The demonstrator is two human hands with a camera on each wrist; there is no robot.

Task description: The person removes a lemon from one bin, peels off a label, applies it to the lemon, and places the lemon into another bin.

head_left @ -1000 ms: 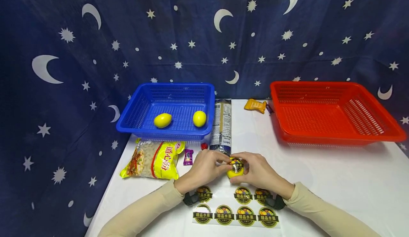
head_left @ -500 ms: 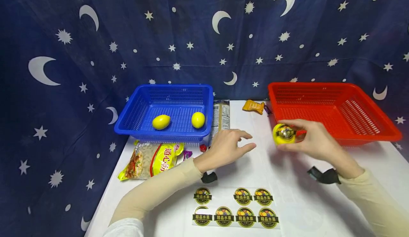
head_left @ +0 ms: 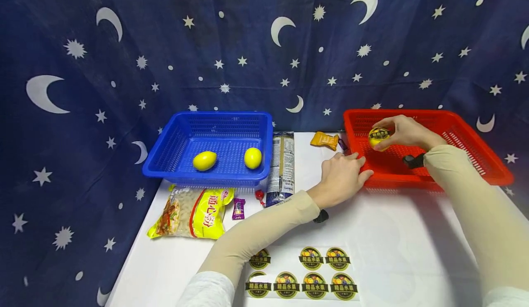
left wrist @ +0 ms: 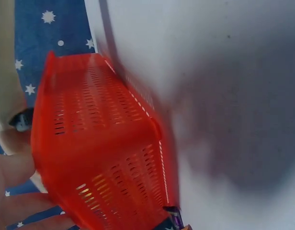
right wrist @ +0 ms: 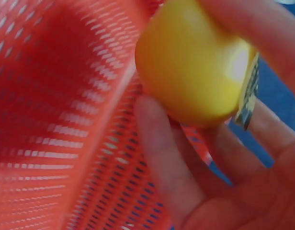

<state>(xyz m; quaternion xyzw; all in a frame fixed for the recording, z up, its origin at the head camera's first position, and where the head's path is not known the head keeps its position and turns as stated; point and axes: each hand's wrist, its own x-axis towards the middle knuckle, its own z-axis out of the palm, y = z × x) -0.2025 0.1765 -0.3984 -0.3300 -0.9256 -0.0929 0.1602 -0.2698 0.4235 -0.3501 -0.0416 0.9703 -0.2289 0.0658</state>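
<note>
My right hand (head_left: 407, 131) holds a yellow lemon (head_left: 378, 142) over the left part of the red basket (head_left: 417, 179). A round black-and-gold sticker (head_left: 379, 134) is on the lemon, its edge sticking out in the right wrist view. Fingers and thumb are around the lemon (right wrist: 190, 67) there. My left hand (head_left: 340, 178) touches the near left corner of the red basket, its fingers spread and fairly straight at the rim (left wrist: 39, 143). Two more lemons, one on the left (head_left: 204, 161) and one on the right (head_left: 253, 158), lie in the blue basket (head_left: 206, 177).
A sheet of round stickers (head_left: 301, 274) lies at the front. Around the blue basket are a yellow food bag (head_left: 192, 213), a purple packet (head_left: 238, 209), a small red item (head_left: 259, 195) and a long dark package (head_left: 282, 169). An orange packet (head_left: 324, 140) lies beside the red basket.
Both hands were together at the lemon above the sticker sheet. The right hand has carried the lemon right and over the red basket; the left hand has let go and moved to that basket's corner.
</note>
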